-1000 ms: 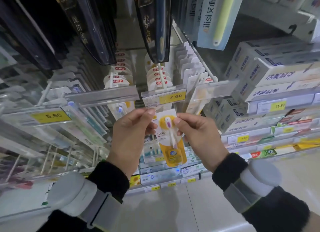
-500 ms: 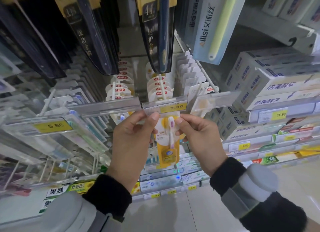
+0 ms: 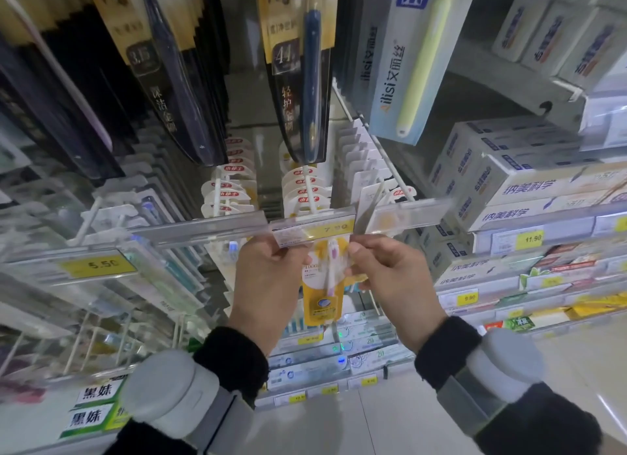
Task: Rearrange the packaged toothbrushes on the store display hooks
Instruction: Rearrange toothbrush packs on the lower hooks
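I see the small yellow-and-white carded toothbrush pack (image 3: 322, 285), with a pink-and-white brush under clear plastic, hanging upright between my two hands, its top edge tucked just behind the clear plastic price strip marked 7.90 (image 3: 314, 230). My left hand (image 3: 268, 285) pinches the pack's upper left corner between thumb and fingers, and my right hand (image 3: 390, 281) pinches the upper right corner the same way; both are closed on the pack, fingertips right under the strip. Whether the pack's hole is on the peg I cannot tell, as the strip hides it. Behind the strip, a white metal display hook (image 3: 310, 190) carries a row of matching white cards with red labels (image 3: 305, 191), and a second such row (image 3: 225, 197) hangs on the peg just to the left. Above them dangle long dark toothbrush packs with gold tops (image 3: 298, 81) and a pale blue pack holding a light yellow brush (image 3: 403, 64). To the left sits a yellow 5.50 price tag (image 3: 98, 266); to the right, stacked white toothpaste boxes (image 3: 509, 183) fill the shelves.
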`<state>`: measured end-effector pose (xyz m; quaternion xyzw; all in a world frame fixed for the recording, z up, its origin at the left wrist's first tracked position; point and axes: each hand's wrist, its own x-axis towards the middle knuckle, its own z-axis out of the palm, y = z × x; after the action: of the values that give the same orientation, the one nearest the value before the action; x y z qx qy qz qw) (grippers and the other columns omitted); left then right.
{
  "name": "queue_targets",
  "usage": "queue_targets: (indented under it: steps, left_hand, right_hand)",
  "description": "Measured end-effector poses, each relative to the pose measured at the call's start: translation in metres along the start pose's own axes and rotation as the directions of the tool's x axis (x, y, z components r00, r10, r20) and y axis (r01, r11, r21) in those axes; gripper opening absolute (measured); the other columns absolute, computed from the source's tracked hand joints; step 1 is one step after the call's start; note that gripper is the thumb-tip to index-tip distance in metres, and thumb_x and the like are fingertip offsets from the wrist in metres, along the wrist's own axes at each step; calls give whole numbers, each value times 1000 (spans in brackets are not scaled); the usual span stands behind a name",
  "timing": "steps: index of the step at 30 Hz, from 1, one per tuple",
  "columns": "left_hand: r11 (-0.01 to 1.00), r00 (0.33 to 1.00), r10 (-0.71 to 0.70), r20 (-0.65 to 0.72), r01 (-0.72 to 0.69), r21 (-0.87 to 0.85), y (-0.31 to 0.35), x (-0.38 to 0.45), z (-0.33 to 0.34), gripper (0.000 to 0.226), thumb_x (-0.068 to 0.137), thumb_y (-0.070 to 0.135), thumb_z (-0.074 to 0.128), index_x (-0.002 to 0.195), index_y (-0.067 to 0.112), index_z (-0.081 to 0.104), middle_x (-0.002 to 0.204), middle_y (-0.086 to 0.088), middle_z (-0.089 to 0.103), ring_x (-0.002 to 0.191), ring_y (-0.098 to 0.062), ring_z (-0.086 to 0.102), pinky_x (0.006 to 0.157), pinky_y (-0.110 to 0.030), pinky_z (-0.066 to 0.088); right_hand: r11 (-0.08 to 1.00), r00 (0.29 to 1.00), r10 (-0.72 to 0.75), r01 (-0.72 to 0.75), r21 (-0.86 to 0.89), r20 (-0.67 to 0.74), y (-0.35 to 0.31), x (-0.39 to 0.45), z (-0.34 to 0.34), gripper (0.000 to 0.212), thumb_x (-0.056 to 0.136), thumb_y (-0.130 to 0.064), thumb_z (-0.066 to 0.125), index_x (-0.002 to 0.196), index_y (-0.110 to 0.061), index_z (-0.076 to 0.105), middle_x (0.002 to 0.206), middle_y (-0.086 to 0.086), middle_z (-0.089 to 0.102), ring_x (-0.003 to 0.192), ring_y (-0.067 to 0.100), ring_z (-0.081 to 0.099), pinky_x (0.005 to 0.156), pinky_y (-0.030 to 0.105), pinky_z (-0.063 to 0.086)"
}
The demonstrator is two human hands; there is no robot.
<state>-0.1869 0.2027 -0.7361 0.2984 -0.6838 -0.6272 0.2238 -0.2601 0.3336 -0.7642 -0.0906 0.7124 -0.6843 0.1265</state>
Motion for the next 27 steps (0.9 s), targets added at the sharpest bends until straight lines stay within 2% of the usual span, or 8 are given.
queue_targets:
  steps: [3, 5, 7, 11, 15, 18, 22, 27]
  left_hand:
    - [1000, 1000, -14, 12, 14, 25, -5, 0, 0, 12, 92, 11, 65, 85, 13, 74, 62, 3, 66, 47, 0, 52, 48, -9, 42]
    - [999, 999, -13, 30, 12, 41, -9, -2, -1, 9, 93, 15, 64, 89, 16, 72, 64, 4, 66, 50, 2, 53, 55, -12, 44]
    - [999, 999, -12, 41, 10, 39, -11, -4, -2, 8, 94, 19, 64, 90, 19, 71, 67, 5, 67, 52, 2, 55, 58, -16, 43]
    - [999, 998, 13, 57, -15, 35, -9, -7, -2, 10, 94, 18, 64, 86, 16, 70, 63, 7, 66, 49, 5, 54, 46, -7, 40]
    - [999, 994, 43, 101, -46, 27, -7, -9, -3, 14, 93, 15, 64, 83, 22, 69, 58, 12, 66, 50, 3, 54, 50, -6, 41]
    - [998, 992, 57, 111, -59, 17, -7, -9, -4, 17, 93, 14, 65, 81, 25, 68, 58, 14, 66, 51, 1, 53, 54, -6, 42]
    - [998, 994, 61, 94, -62, 7, -7, -9, -5, 17, 93, 15, 66, 78, 23, 67, 56, 13, 63, 50, 2, 52, 52, -7, 42]
    - [998, 991, 56, 121, -55, -16, -14, -12, -11, 17, 93, 15, 66, 79, 25, 65, 57, 14, 64, 51, 0, 53, 54, -12, 43]
  right_hand:
    - [998, 967, -46, 34, -51, -252, 6, 4, -14, 16, 88, -14, 75, 95, -16, 60, 89, 1, 65, 73, 18, 60, 68, 37, 51]
    - [1000, 957, -26, 24, -9, -288, 3, 10, -20, 29, 88, -12, 75, 108, -15, 54, 95, -1, 63, 71, 15, 56, 74, 38, 51]
    - [999, 980, 2, 4, 31, -198, -4, 16, -23, 32, 91, -5, 69, 117, -12, 53, 90, -2, 64, 71, 14, 57, 71, 32, 54]
    - [996, 993, -52, 44, -75, -104, -12, 26, -27, 12, 96, -2, 61, 108, -4, 60, 83, 1, 65, 68, 4, 60, 61, 16, 51]
    - [996, 996, -47, 42, -74, -77, -12, 22, -33, 15, 94, -6, 66, 109, -10, 63, 98, 12, 72, 77, 16, 60, 68, 31, 52]
    - [995, 997, -54, 49, -85, -58, -11, 11, -38, 16, 92, -10, 69, 108, -10, 65, 104, 7, 74, 76, 22, 65, 74, 38, 56]
    - [995, 997, -66, 64, -72, -29, -9, -2, -45, 11, 88, -12, 74, 86, -15, 64, 72, -21, 67, 56, 11, 55, 59, 17, 48]
    - [998, 997, -47, 49, -27, 59, -6, -16, -49, 10, 87, -7, 75, 94, -13, 72, 73, -12, 70, 53, 10, 51, 50, 14, 45]
